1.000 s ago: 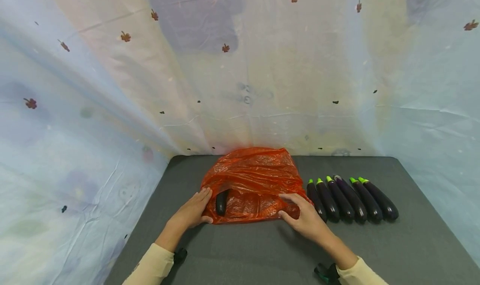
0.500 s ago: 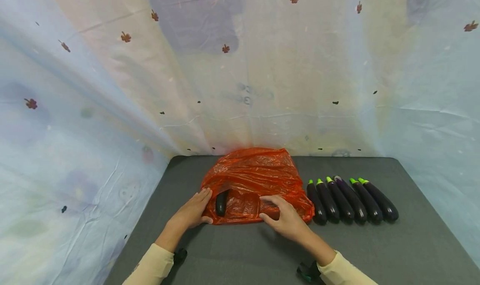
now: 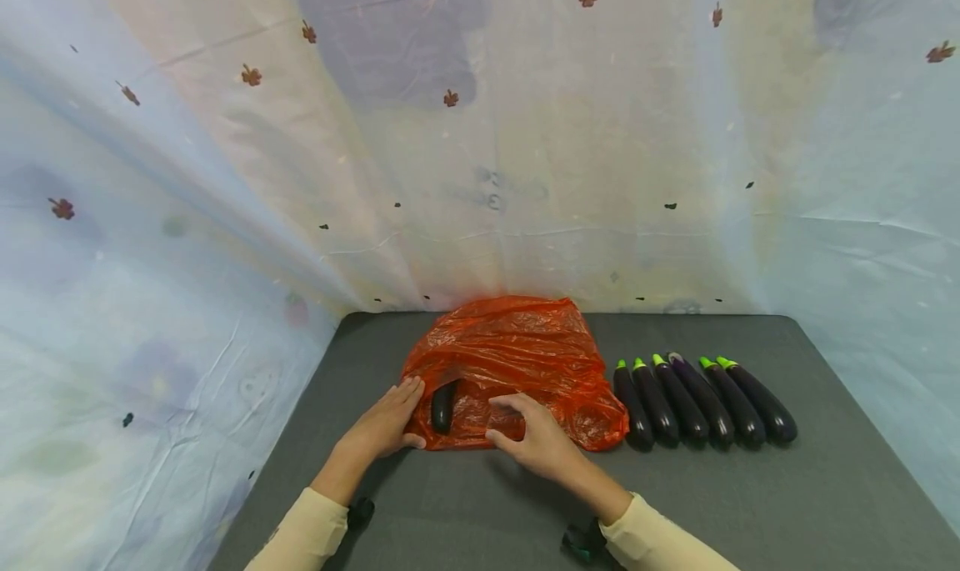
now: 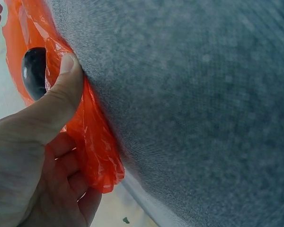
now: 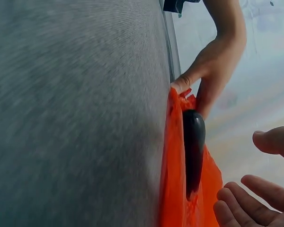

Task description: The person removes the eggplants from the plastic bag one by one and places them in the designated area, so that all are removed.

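A crumpled red plastic bag (image 3: 517, 346) lies on the grey table, its mouth facing me. One dark eggplant (image 3: 442, 407) lies inside the mouth at the left, its rounded end showing. My left hand (image 3: 386, 419) holds the bag's left edge; in the left wrist view the thumb (image 4: 61, 94) presses on the plastic, with the fingers behind it. My right hand (image 3: 536, 442) hovers at the mouth, right of the eggplant, thumb and fingers spread apart with nothing between them. The right wrist view shows its fingers (image 5: 248, 203) beside the red plastic.
Several dark eggplants (image 3: 686, 400) with green stem ends lie in a row to the right of the bag. The grey table (image 3: 480, 513) extends toward me. A pale patterned curtain (image 3: 525, 137) hangs behind the table and along its left side.
My right hand has moved left from the bag's right edge toward the eggplant in its mouth. The bag's right corner has settled flatter. My left hand has stayed in place.
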{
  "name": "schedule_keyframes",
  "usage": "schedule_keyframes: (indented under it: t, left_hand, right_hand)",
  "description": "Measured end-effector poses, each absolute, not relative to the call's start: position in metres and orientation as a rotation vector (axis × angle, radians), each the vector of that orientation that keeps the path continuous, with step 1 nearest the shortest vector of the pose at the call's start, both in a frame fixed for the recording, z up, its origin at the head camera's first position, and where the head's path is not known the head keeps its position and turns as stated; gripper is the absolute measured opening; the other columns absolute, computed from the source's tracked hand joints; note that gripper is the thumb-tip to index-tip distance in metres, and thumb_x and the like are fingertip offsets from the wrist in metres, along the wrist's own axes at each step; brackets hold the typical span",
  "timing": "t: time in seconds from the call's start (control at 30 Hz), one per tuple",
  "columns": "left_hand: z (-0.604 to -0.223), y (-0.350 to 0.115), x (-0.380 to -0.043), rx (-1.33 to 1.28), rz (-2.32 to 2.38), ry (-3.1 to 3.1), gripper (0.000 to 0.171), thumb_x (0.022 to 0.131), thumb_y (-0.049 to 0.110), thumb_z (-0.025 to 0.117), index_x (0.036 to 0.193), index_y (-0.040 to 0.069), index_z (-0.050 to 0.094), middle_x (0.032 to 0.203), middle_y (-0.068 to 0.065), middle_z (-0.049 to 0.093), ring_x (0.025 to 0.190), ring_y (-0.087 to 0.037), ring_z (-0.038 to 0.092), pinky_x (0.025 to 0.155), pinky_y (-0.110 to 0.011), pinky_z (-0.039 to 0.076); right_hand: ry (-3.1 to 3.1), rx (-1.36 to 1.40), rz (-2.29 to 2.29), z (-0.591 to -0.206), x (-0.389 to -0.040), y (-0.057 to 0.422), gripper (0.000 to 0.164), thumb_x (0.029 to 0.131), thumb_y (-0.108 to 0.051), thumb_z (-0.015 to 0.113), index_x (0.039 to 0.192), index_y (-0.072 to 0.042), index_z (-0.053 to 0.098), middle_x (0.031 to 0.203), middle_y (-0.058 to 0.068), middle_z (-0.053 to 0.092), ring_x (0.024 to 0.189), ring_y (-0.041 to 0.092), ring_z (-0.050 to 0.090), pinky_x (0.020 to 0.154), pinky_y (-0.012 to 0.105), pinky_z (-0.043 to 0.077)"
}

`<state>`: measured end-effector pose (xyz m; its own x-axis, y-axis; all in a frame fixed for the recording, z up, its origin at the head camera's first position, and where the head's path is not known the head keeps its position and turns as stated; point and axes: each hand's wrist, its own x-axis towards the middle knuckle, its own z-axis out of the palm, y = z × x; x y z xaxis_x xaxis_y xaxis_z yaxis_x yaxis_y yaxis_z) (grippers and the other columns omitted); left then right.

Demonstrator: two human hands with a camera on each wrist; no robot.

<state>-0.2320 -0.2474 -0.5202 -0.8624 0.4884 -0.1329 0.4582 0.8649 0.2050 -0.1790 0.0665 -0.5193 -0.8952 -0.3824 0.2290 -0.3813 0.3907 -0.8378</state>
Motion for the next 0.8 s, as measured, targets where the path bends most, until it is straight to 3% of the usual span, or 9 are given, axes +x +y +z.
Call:
schedule_keyframes:
  t: [0.43, 0.8]
  left_hand:
    - [-0.521, -0.245, -0.232, 0.749, 0.250, 2.880, 0.098, 0.090, 0.033, 0.085, 0.161, -0.013, 0.035, 0.170, -0.031, 0.031, 0.159, -0.045, 0.029, 0.130, -0.057, 0.026]
    - [-0.518, -0.244, -0.230, 0.724, 0.267, 2.877, 0.097, 0.090, 0.032, 0.085, 0.161, -0.013, 0.036, 0.170, -0.030, 0.032, 0.159, -0.045, 0.029, 0.129, -0.058, 0.026]
  right_hand:
    - [2.718, -0.745, -1.428, -0.523, -0.189, 0.031, 0.047, 0.101, -0.026, 0.079, 0.142, -0.006, 0.066, 0.136, 0.013, 0.068, 0.118, 0.035, 0.068, 0.096, 0.054, 0.059]
    - [2.785, -0.793, -1.316, -0.527, -0.201, 0.006, 0.051, 0.099, -0.027, 0.080, 0.141, -0.002, 0.066, 0.139, 0.013, 0.069, 0.137, 0.037, 0.060, 0.112, 0.056, 0.051]
